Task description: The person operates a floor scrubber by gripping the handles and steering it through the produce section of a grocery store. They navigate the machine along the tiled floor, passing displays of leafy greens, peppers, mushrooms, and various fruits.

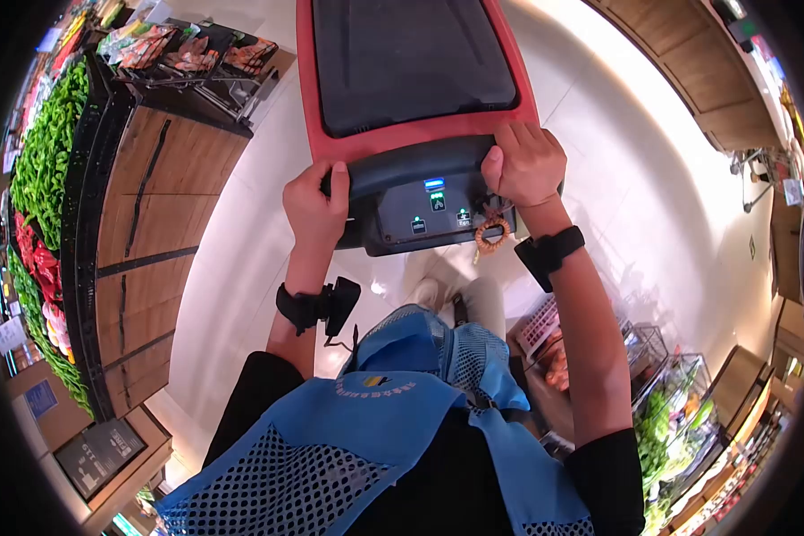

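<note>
A red walk-behind machine that looks like a floor scrubber (335,143) stands in front of me, its dark lid facing up. Its thick black handlebar (420,166) runs across the near end. My left hand (316,204) is closed around the bar's left end, thumb on top. At the right end, my right hand (527,166) wraps the same bar with the knuckles up. Between and below the hands, a control panel (400,207) shows blue and green lit icons. A brown coiled loop (492,234) hangs beside the panel, just under my right hand.
On the left, a wooden produce stand (152,201) holds green peppers (52,161). Packaged food sits on a rack (210,79) at the upper left. Cartons (103,456) are stacked at the lower left. Wooden counters (688,67) line the right; vegetables (657,433) lie behind me.
</note>
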